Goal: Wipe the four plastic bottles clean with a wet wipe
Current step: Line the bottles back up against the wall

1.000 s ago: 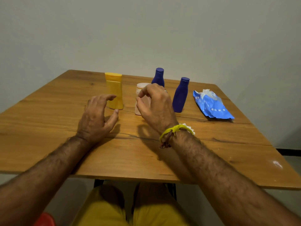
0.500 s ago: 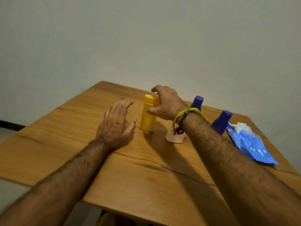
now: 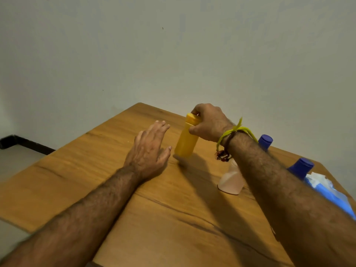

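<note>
My right hand grips the yellow bottle around its cap and neck; the bottle leans slightly and seems just off the wooden table. My left hand hovers flat and open just left of the bottle, fingers spread, holding nothing. A pale pink bottle stands under my right forearm, partly hidden. Two blue bottles, one farther and one nearer, stand behind that forearm. The blue wet wipe pack lies at the right edge with a white wipe sticking out.
A plain grey wall rises close behind the table. The table's far corner is just beyond the yellow bottle, and its left edge drops to a light floor with a dark skirting strip.
My right hand moved from the pink bottle to the yellow one and closed around its top. My left hand stayed open beside it. The camera turned left and up.
</note>
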